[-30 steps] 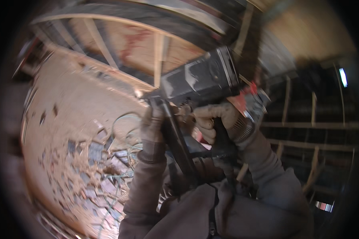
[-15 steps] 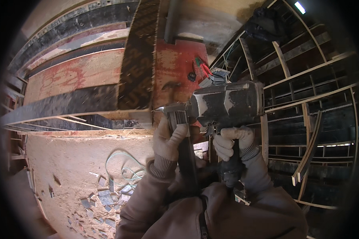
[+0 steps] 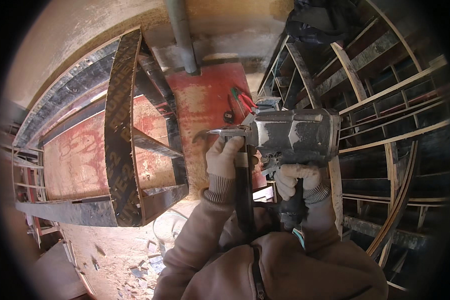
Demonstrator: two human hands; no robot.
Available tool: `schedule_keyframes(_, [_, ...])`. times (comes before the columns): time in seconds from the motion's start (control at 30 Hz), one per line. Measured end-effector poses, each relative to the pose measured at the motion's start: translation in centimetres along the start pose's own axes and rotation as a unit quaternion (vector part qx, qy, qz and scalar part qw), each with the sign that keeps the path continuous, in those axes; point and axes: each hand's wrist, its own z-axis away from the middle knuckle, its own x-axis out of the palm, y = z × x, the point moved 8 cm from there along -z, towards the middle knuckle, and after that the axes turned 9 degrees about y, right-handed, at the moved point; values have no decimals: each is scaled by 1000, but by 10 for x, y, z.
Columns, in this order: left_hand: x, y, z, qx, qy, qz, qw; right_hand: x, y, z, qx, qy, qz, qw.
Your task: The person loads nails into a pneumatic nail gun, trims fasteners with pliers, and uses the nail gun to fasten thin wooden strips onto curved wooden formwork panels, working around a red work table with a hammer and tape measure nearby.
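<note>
A black, scuffed nail gun (image 3: pixel 297 132) is held level in front of me, its metal nose pointing left. My right hand (image 3: pixel 297 180), in a pale knitted glove, is closed around its grip. Pinched near the nose, at the upper end of the long magazine (image 3: pixel 243 187), is my gloved left hand (image 3: pixel 222 157). To the left stands a box-like frame of dark plywood strips (image 3: pixel 122 125), with a cross strip inside. A gap lies between the nose and this frame. Beyond the nose, a hammer (image 3: pixel 200 135) partly shows on a red worn board (image 3: pixel 195 97).
Red-handled pliers (image 3: pixel 247 100) and a small black tape measure (image 3: pixel 228 116) lie on the red board. A grey pipe (image 3: pixel 182 37) stands behind it. Stacked wooden frames (image 3: pixel 385 130) fill the right side, with a dark bag (image 3: pixel 317 22) on top. Scraps (image 3: pixel 155 262) litter the floor.
The nail gun's nose has come away from the plywood frame, which now appears farther left with its inside showing. My view has shifted too. Both hands keep their holds.
</note>
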Motion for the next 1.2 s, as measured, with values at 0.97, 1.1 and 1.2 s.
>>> schedule_keyframes(0.97, [21, 32, -61, 279, 5, -22, 960, -20, -41, -47, -90, -132, 28, 987])
schedule_keyframes(1.1, [11, 14, -58, 296, 19, -158, 942, -45, -38, -57, -79, -29, 57, 995])
schedule_keyframes(1.2, [16, 37, -38, 538, 35, -296, 789, -50, -36, -59, -71, -64, -7, 995])
